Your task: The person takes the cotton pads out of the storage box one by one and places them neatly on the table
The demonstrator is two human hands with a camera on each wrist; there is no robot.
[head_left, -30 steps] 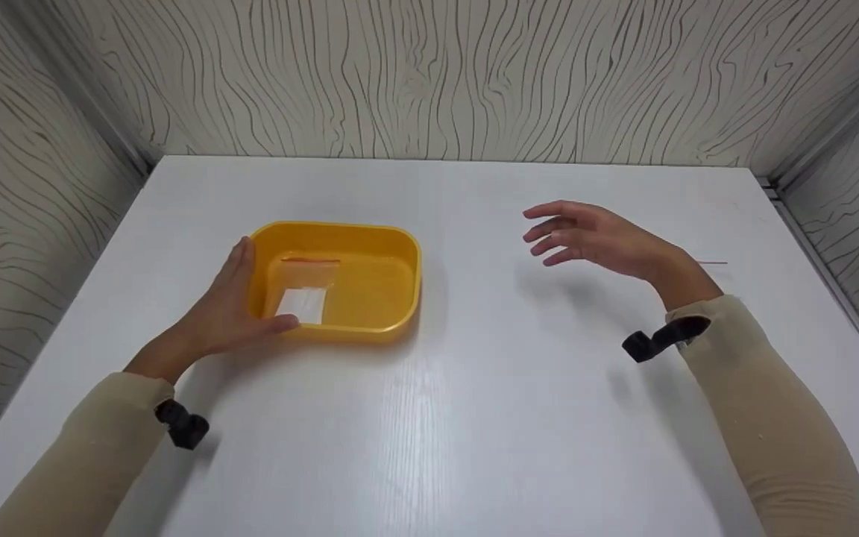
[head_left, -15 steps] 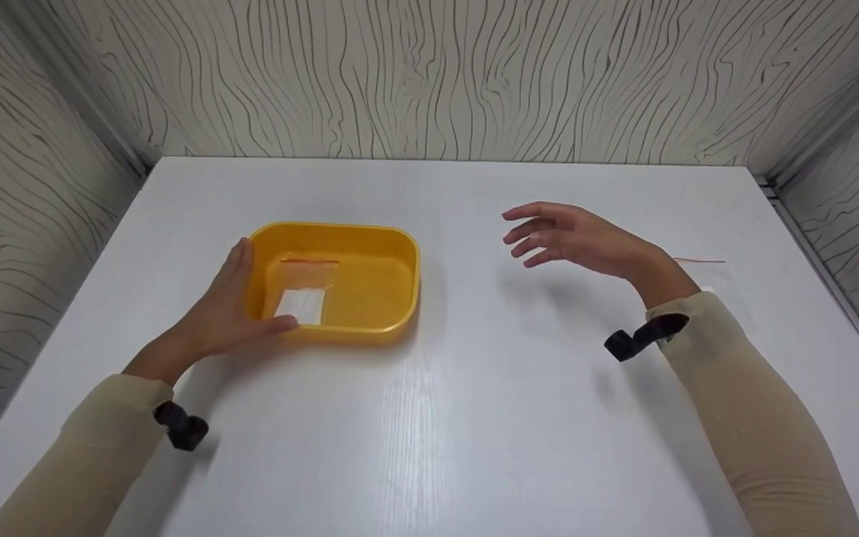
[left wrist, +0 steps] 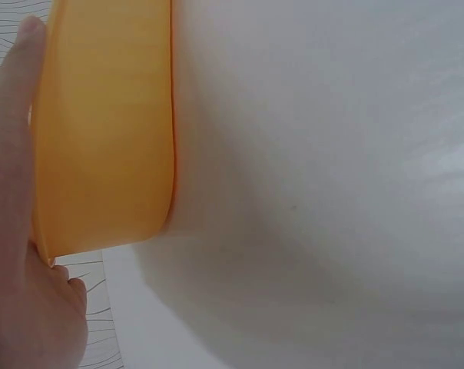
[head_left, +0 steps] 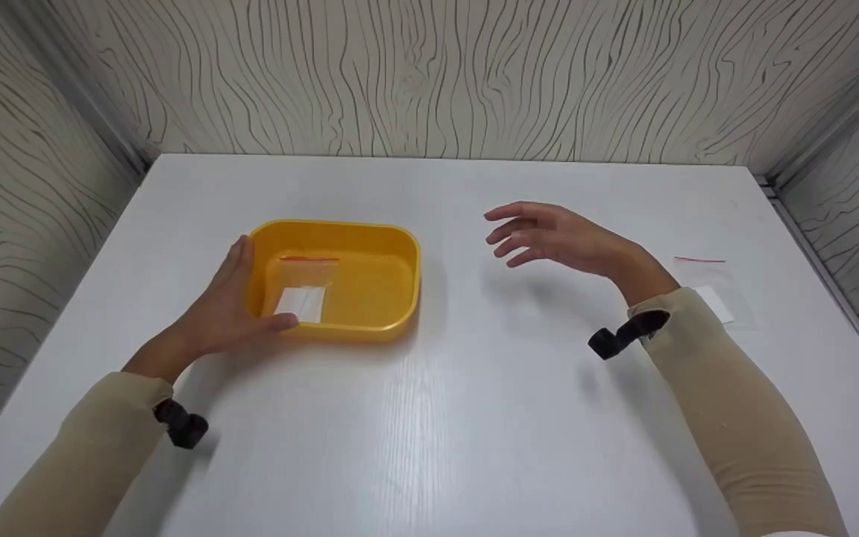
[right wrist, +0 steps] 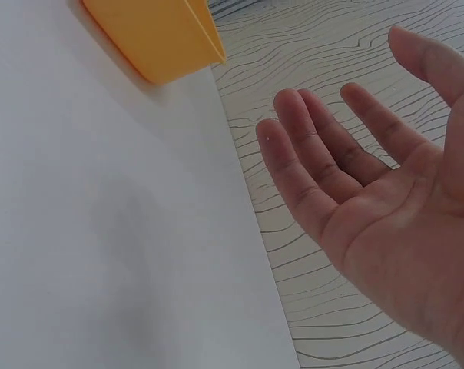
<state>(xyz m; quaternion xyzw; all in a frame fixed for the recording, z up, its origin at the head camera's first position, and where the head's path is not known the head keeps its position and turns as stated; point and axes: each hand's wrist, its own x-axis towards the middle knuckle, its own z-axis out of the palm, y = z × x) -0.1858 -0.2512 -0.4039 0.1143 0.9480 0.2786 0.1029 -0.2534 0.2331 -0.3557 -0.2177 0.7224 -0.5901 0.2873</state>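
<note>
A yellow rectangular tray stands left of the middle on the table, also large in the left wrist view. The left hand grips its left end, thumb on the near rim and fingers along the left side. Flat inside the tray lies a clear bag with a red strip and a white piece. To the right of the tray, the right hand hovers over the table with its fingers spread, touching nothing; its palm shows in the right wrist view.
A second clear bag with a red strip and white piece lies on the right of the white table, partly behind the right sleeve. Patterned walls stand behind the table and at both sides.
My right hand has moved left toward the tray, its fingers still spread. Its sleeve now uncovers more of the bag on the right. The left hand and the tray have stayed in place.
</note>
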